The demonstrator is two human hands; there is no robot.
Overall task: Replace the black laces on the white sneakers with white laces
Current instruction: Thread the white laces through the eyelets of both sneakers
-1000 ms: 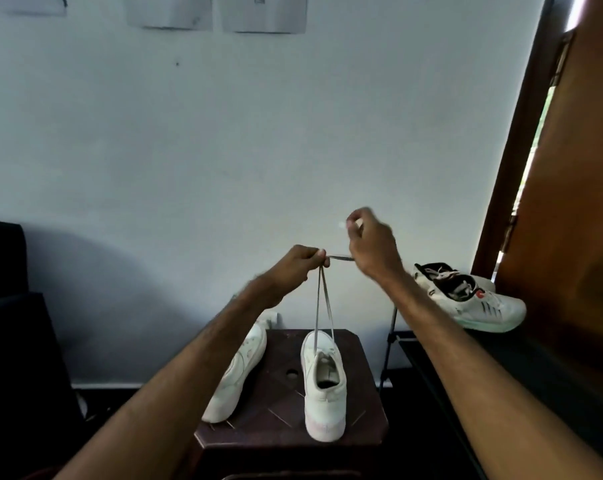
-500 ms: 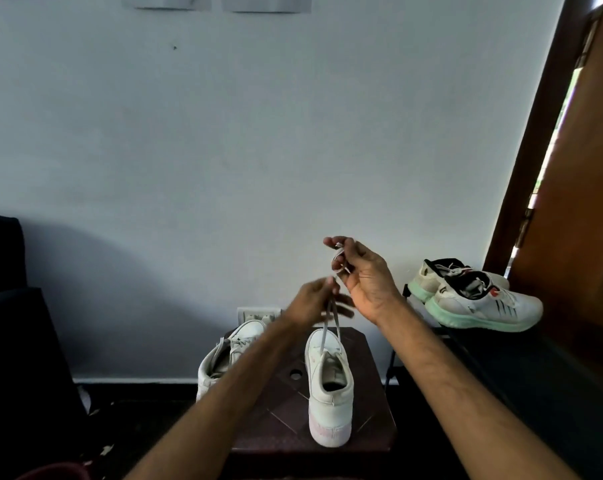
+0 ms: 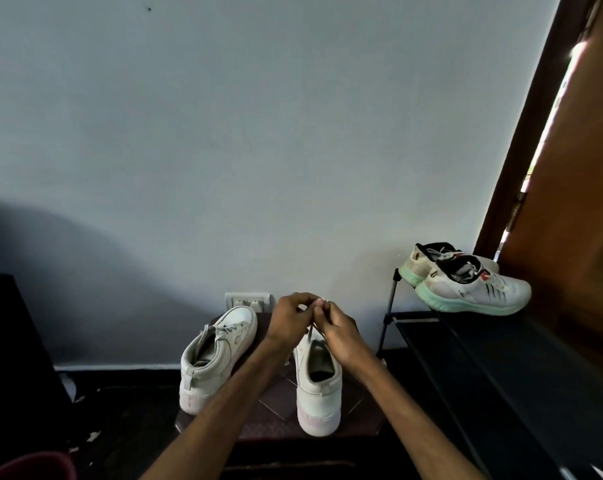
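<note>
Lace [image 3: 309,336] between left hand [image 3: 289,318], right hand [image 3: 341,336]

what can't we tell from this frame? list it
Head view only:
- Front eyelets of the white sneaker on the dark brown stool: hidden behind the left hand and right hand.
- Pale lace: both hands pinch it; its ends and any knot are hidden in the fingers.
- Dark red rounded object: cut off by the bottom-left edge.
</note>
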